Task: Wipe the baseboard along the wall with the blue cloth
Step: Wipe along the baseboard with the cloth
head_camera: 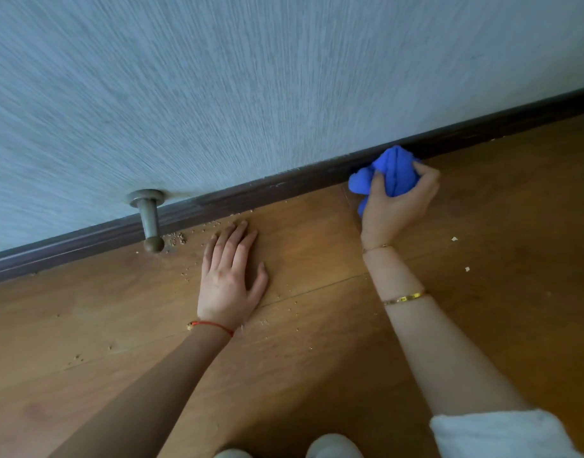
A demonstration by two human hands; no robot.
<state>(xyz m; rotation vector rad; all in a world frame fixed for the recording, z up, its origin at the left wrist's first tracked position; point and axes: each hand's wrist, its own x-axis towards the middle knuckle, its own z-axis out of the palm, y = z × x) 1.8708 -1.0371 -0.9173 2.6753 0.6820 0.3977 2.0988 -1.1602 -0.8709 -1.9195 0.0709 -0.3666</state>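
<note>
Fingers of the right hand (396,206) are clenching a bunched blue cloth (388,175), which is pressing against the dark, grooved baseboard (251,193) at far right. Left of it, the left hand (231,276) is lying released, palm flat on the wooden plank floor (317,342). Crumbs (178,239) are lying scattered near a metal doorstop (150,219) projecting from the streaked pale wallpaper (251,77). No writing is showing.
</note>
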